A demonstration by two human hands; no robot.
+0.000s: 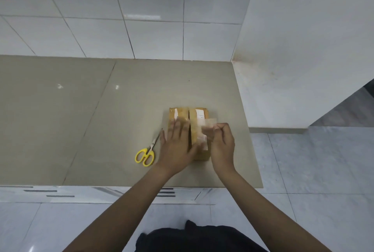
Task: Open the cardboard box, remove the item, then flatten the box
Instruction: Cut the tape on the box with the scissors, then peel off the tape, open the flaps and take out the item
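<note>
Left hand (178, 146) flat on rectangular cardboard box (199, 115), right hand (222, 142) pinching clear tape strip (209, 125)

Scissors (146, 153) just beside left hand (176, 144)

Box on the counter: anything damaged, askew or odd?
Nothing alarming. The cardboard box sits flat and square on the counter, still closed. The right hand pinches a strip of clear tape lifted off its top; the left hand lies flat on it. Scissors lie beside it, untouched.
</note>
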